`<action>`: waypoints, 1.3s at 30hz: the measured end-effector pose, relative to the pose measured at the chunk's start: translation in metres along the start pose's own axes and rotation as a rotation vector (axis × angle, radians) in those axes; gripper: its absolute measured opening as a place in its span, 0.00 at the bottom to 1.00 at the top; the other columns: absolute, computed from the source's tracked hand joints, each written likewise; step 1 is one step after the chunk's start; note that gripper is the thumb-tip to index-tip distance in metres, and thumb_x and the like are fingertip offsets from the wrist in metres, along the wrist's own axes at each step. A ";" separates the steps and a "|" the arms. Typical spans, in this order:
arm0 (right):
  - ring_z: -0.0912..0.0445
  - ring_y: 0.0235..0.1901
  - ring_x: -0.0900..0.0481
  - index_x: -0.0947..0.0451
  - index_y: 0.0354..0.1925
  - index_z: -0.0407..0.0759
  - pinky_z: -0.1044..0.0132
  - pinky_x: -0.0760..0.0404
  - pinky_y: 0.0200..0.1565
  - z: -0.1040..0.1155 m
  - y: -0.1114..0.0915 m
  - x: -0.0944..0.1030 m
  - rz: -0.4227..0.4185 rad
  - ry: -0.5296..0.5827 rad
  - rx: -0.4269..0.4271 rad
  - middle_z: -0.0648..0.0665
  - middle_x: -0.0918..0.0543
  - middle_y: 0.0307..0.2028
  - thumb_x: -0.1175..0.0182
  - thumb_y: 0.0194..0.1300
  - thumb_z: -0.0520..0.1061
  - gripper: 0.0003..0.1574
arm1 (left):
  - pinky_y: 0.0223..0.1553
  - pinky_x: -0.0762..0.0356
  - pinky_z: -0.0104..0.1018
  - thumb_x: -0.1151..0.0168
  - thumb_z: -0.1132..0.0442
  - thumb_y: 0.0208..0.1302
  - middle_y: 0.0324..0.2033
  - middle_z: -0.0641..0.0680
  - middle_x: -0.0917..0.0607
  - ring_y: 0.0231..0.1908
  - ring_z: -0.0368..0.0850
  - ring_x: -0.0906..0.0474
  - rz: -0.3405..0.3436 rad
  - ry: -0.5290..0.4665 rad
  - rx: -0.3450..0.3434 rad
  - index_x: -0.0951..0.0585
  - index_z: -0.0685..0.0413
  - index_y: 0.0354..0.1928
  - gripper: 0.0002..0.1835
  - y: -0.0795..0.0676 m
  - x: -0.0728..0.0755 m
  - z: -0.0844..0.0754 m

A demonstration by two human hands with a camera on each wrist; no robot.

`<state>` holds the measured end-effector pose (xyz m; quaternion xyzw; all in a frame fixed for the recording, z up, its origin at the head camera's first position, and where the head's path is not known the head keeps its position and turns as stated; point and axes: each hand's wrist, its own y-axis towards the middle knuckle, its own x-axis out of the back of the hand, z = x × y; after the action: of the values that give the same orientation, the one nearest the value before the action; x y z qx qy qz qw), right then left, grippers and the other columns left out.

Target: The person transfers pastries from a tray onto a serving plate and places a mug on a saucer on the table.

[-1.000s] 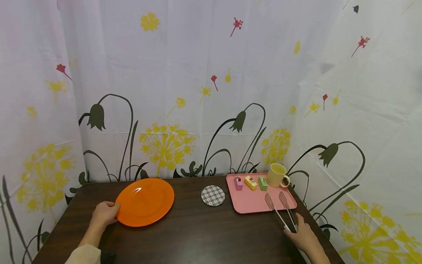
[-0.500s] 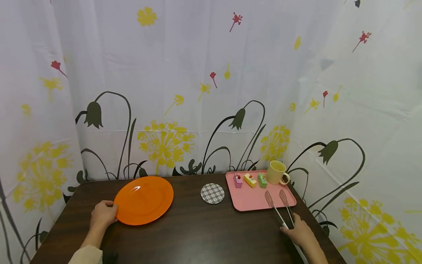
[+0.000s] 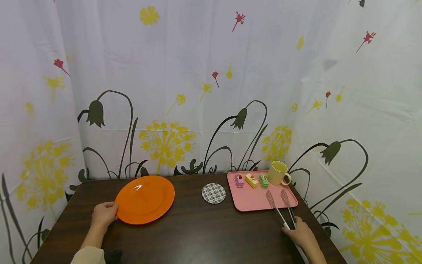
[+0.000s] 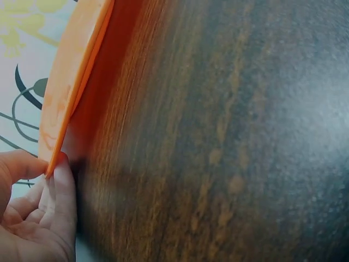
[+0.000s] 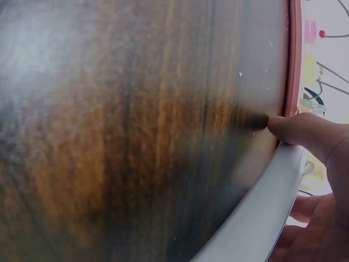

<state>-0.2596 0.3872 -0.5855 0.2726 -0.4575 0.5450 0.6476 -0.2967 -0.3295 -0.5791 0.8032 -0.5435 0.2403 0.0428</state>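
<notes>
At the left of the table, my left hand (image 3: 103, 214) pinches the near-left rim of a round orange plate (image 3: 145, 200). In the left wrist view the thumb lies over the rim of the plate (image 4: 82, 71) and fingers are under it. My right hand (image 3: 302, 234) holds a pair of metal tongs (image 3: 278, 213) with pale handles, thumb on one side and fingers on the other. The tongs' two slotted heads are spread apart and overlap the front of a pink tray (image 3: 250, 202). A pale tong arm (image 5: 256, 213) fills the lower right wrist view.
Along the tray's back stand a purple cake slice (image 3: 239, 181), a yellow one (image 3: 252, 180), a green one (image 3: 263, 181) and a yellow mug (image 3: 276, 174). Between plate and tray lies a round checked coaster (image 3: 213, 193). Flower-printed curtains border the dark wooden table (image 3: 184, 234).
The head view has shifted slightly. Both hands keep their holds on the plate and the tongs, with hardly any movement on the table.
</notes>
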 end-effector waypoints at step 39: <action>0.50 0.23 0.21 0.33 0.67 0.27 0.62 0.19 0.21 0.027 -0.014 -0.011 -0.015 0.308 -0.047 0.37 0.21 0.34 0.32 0.69 0.66 0.51 | 0.31 0.14 0.26 0.49 0.63 0.78 0.47 0.72 0.19 0.30 0.36 0.20 0.063 -0.056 0.047 0.31 0.84 0.67 0.28 -0.004 0.004 -0.007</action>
<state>-0.2537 0.3558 -0.5814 0.1739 -0.3634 0.5645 0.7205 -0.2946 -0.3286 -0.5705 0.7928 -0.5639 0.2314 0.0011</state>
